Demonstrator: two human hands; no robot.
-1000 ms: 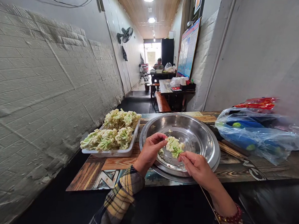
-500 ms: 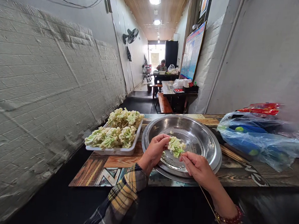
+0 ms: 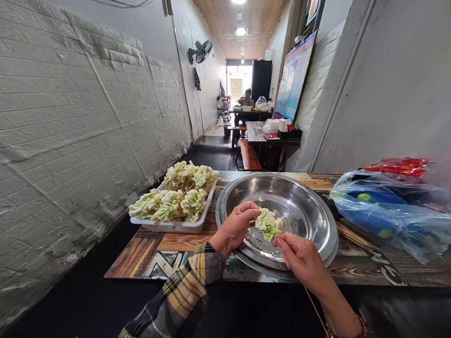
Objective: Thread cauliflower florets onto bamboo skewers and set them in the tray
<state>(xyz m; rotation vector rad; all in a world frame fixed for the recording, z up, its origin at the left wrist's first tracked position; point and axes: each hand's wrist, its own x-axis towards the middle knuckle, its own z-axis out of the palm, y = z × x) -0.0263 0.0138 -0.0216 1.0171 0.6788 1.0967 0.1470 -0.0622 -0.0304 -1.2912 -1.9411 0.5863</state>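
Over a wide steel basin (image 3: 314,204) at the table's middle, my left hand (image 3: 237,225) pinches the left side of a pale green-white cauliflower floret (image 3: 268,224). My right hand (image 3: 300,256) is closed at the floret's lower right edge, gripping a thin wooden skewer (image 3: 316,307) whose long end trails out below the palm toward my wrist. The skewer's tip is hidden by the fingers and the floret. A few small cauliflower crumbs lie in the basin. To the left, a white tray (image 3: 180,228) holds several skewered cauliflower pieces (image 3: 170,204) in a heap.
Loose wooden skewers (image 3: 358,235) lie right of the basin, beside a clear plastic bag (image 3: 397,218) with blue and green contents. A red packet (image 3: 399,166) sits behind it. Further off are another table (image 3: 255,133), a bench (image 3: 250,155) and a seated person (image 3: 247,99).
Both hands keep their hold on the floret and skewer, with hardly any movement. The whole view has shifted slightly.
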